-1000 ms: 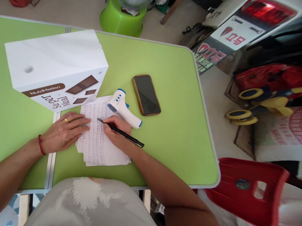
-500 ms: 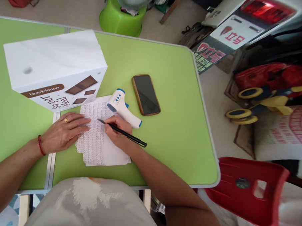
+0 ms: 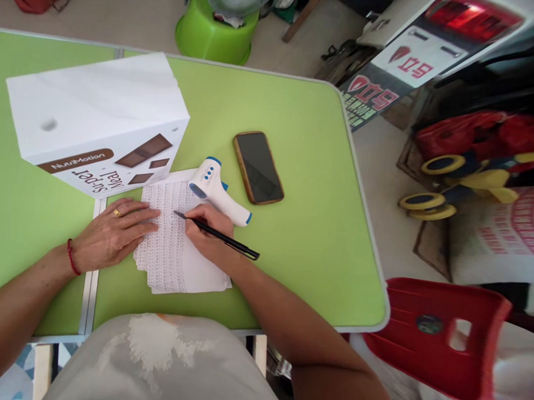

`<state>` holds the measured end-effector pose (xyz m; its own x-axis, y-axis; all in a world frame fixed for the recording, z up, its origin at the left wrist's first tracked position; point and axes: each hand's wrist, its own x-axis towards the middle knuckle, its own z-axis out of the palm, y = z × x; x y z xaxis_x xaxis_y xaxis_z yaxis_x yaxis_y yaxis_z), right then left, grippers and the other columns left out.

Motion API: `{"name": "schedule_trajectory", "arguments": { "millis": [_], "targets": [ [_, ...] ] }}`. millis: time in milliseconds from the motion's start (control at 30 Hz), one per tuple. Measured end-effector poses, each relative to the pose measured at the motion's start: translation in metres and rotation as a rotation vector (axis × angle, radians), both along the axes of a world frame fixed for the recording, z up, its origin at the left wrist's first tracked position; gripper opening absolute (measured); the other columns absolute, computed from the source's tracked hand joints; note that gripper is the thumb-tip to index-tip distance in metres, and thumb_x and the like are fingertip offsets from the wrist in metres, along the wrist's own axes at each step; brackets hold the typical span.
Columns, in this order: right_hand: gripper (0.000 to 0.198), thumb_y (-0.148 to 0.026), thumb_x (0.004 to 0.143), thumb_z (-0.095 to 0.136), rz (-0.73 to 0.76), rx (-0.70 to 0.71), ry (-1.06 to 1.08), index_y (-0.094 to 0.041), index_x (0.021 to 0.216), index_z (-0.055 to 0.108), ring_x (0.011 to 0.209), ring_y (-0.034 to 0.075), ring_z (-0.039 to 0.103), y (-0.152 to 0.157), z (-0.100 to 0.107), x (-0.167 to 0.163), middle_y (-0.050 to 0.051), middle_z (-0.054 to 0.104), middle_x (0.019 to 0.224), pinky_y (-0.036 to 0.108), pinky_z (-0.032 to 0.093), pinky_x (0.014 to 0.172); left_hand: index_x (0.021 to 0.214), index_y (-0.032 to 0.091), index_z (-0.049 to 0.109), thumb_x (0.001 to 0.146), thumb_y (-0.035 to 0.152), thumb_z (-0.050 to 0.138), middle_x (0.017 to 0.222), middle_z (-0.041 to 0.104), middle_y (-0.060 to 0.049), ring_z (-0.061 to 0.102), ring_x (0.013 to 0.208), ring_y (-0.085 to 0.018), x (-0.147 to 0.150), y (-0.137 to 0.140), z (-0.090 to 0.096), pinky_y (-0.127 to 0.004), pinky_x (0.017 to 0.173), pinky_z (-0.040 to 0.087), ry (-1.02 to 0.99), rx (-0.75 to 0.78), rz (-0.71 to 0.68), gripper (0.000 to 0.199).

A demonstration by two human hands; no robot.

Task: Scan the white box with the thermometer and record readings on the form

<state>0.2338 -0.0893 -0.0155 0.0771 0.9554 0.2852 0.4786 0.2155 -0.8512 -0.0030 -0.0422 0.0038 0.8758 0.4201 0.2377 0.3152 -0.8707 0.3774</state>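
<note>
Pinched in my right hand (image 3: 209,230) is a black pen (image 3: 225,238), its tip on a sheet of paper (image 3: 167,260) covered with columns of small handwriting. Several sheets seem stacked there, their edges uneven. My left hand (image 3: 115,232) lies flat, fingers stretched out, with the fingertips on the paper's left edge. Just above my right hand, a white and blue infrared thermometer (image 3: 220,195) rests across the top of the paper. A phone (image 3: 259,167) in a brown case lies to its right, screen dark.
A large white NutriMotion box (image 3: 98,110) stands on the green table (image 3: 318,243), just beyond my left hand. Past the table's right edge is a red plastic chair (image 3: 438,343). A green stool (image 3: 212,35) stands on the floor behind the table.
Almost nothing differs. The pen's tip and rear end have shifted by a tiny amount; the left hand, paper, thermometer and phone stay put.
</note>
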Motion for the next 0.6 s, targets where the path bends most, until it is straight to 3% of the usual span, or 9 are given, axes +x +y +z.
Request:
{"name": "schedule_trajectory", "arguments": {
  "millis": [600],
  "targets": [
    [0.008, -0.018, 0.075, 0.051, -0.051, -0.004, -0.006, -0.023, 0.072, 0.057, 0.053, 0.011, 0.054, -0.0015, 0.0005, 0.0007, -0.005, 0.06, 0.059, 0.024, 0.046, 0.05, 0.124, 0.02, 0.058, 0.097, 0.016, 0.046, 0.138, 0.057, -0.008, 0.048, 0.131, -0.028, 0.0005, 0.0004, 0.0001, -0.054, 0.107, 0.042, 0.009, 0.019, 0.003, 0.029]
  ]
}}
